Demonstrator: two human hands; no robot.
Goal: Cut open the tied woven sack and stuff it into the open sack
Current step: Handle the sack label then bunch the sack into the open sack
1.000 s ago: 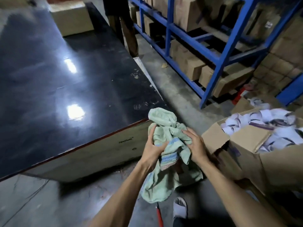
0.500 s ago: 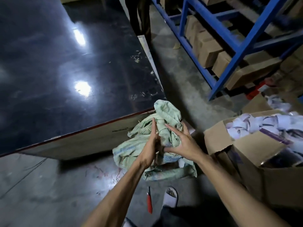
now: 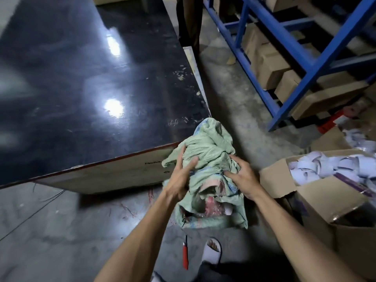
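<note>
A crumpled pale green woven sack (image 3: pixel 207 147) bulges up between my hands, at the corner of the black platform. Below it an open green sack (image 3: pixel 211 218) with blue stripes stands on the floor, its mouth showing pink and white material inside. My left hand (image 3: pixel 179 180) presses on the left side of the crumpled sack, fingers spread over the cloth. My right hand (image 3: pixel 242 178) grips the cloth at the right side, near the open sack's rim. A red-handled cutter (image 3: pixel 185 255) lies on the floor beneath the sacks.
A large glossy black platform (image 3: pixel 91 88) fills the left. A blue steel rack (image 3: pixel 284 47) with cardboard boxes runs along the right. An open carton (image 3: pixel 317 200) of white paper scraps stands at the right. My sandalled foot (image 3: pixel 212 251) is beside the cutter. A person's legs (image 3: pixel 189 21) stand far back.
The bundle was held up a second ago; it now sits lower, pushed down into the open sack's mouth. Both hands shifted from clasping the bundle's middle to pressing its sides.
</note>
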